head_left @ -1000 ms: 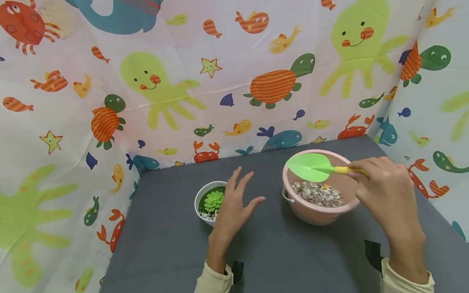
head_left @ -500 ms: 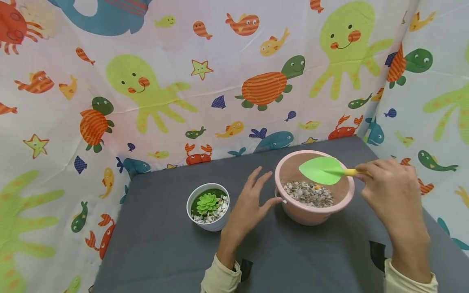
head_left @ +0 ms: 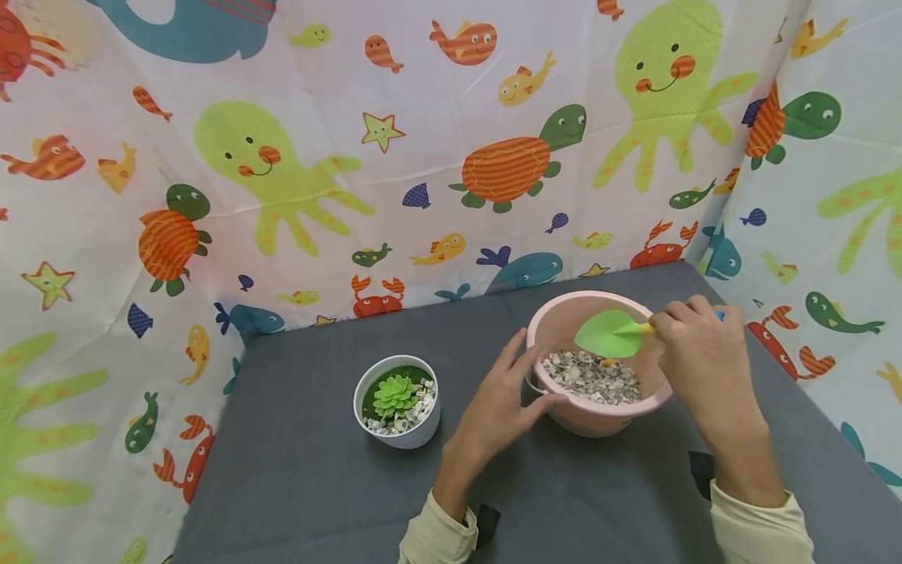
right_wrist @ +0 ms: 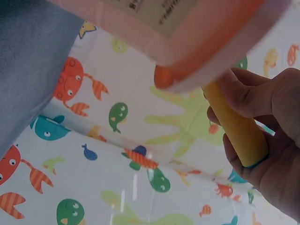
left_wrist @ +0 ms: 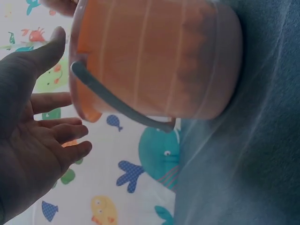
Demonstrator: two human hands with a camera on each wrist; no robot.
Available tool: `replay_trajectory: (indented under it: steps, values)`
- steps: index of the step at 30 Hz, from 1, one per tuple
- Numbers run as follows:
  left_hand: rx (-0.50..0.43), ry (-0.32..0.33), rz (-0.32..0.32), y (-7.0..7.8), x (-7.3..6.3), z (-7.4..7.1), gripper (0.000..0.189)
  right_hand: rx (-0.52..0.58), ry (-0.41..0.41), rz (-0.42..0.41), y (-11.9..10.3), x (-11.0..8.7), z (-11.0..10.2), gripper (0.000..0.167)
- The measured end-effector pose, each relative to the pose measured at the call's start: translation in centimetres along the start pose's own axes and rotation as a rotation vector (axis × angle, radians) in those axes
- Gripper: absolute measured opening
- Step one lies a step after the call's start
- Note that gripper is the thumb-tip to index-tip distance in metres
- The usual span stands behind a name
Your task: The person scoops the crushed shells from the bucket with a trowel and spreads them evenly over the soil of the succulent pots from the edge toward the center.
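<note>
Both sleeves (head_left: pixel 759 523) are cream, with black tabs (head_left: pixel 488 526) alongside.

Two hands (head_left: pixel 493 411) (head_left: pixel 707 356), one trowel (head_left: pixel 609 334), one bucket (head_left: pixel 590 424), one potted plant (head_left: pixel 395 395)

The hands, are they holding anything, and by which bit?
Yes: the right hand holds the green trowel by its yellow handle. The left hand grips nothing; it is at the side of the pink bucket.

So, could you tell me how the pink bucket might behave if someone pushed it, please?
The pink bucket looks likely to slide rather than roll, standing upright. The pebbly fill inside probably adds weight low down, so tipping seems unlikely.
</note>
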State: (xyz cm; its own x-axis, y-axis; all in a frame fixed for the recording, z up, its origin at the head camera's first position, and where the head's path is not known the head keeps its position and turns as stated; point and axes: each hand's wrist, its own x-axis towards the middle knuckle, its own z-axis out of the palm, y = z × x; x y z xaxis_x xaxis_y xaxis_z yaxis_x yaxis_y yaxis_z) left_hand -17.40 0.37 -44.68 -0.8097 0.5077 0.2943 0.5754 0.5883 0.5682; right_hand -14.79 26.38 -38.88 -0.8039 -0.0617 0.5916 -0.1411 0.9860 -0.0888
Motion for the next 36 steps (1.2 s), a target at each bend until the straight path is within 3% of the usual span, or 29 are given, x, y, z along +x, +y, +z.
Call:
replay_trajectory:
  steps: [9, 15, 21, 36]
  values:
    - [-0.009, 0.033, 0.006, 0.1, 0.1, 0.7, 0.072, -0.086, -0.096, -0.116, -0.3, 1.3, 4.2, 0.019]
    - [0.008, 0.033, 0.018, 0.3, 0.3, 0.7, 0.073, 0.004, -0.163, -0.053, -0.1, 1.3, 5.5, 0.017]
    - [-0.005, 0.033, 0.001, 0.1, 0.2, 0.7, 0.073, 0.1, -0.284, 0.001, -0.1, 1.1, 6.0, 0.018]
    - [-0.046, 0.076, 0.0, -0.1, 0.2, 0.9, 0.071, 0.267, -0.34, 0.102, 0.4, 1.2, 3.3, 0.011]
